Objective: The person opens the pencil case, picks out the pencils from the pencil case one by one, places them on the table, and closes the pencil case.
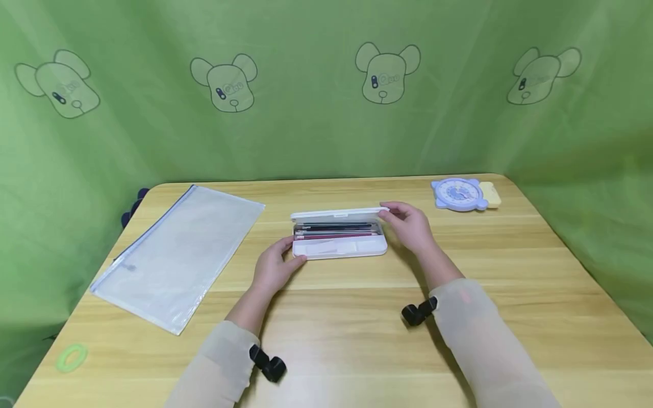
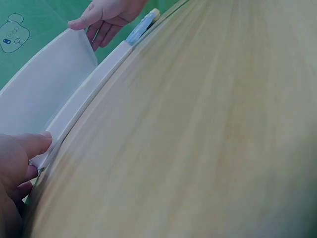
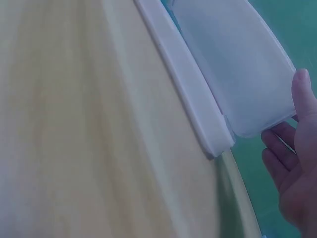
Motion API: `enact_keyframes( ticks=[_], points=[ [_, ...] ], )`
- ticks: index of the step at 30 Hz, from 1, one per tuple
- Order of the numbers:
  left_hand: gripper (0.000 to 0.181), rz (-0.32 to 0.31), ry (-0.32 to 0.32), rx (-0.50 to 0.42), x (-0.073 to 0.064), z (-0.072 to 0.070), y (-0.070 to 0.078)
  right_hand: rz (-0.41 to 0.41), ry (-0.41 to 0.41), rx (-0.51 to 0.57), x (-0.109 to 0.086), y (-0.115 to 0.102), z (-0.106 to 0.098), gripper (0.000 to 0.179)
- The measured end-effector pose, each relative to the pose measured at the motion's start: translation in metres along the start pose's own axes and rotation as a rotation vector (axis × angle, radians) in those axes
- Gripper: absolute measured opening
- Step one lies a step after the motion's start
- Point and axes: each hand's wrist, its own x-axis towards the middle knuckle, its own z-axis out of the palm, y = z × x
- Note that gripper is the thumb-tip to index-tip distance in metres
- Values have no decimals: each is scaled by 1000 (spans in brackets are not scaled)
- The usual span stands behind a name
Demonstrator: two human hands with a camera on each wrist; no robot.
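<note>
A white pencil case [image 1: 339, 247] lies on the table with its lid [image 1: 336, 215] raised along the far side. Several pencils [image 1: 334, 229], dark and red ones among them, lie inside. At the case's left end, my left hand [image 1: 272, 267] grips the corner, thumb on the front edge [image 2: 44, 141] and fingers around the side. My right hand [image 1: 412, 228] pinches the right end of the lid; in the right wrist view its thumb [image 3: 302, 89] is on the lid's inner side, with the fingers behind.
A clear zip pouch [image 1: 183, 260] with a blue zipper lies flat to the left. Near the front left edge is a green ring [image 1: 72, 358]. A blue toy clock [image 1: 460, 194] and a pale yellow piece [image 1: 490, 194] sit at the back right. A green curtain [image 1: 306, 136] hangs behind the table.
</note>
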Motion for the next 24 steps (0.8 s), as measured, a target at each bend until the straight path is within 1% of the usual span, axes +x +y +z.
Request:
enact_keyframes(
  ticks=[5,9,15,20,24],
  points=[
    [59,-24,-11,-3,0,0,0,9,38,95,10,-3,1,47],
    [59,-27,-13,-5,1,0,-1,20,56,156,19,-3,3,46],
    [60,-27,-13,-3,0,0,-1,72,74,240,31,1,7,42],
    [59,-17,-10,6,0,0,-1,121,81,220,38,3,12,44],
    [59,-16,-6,12,0,0,-1,134,77,199,43,3,15,45]
  ],
)
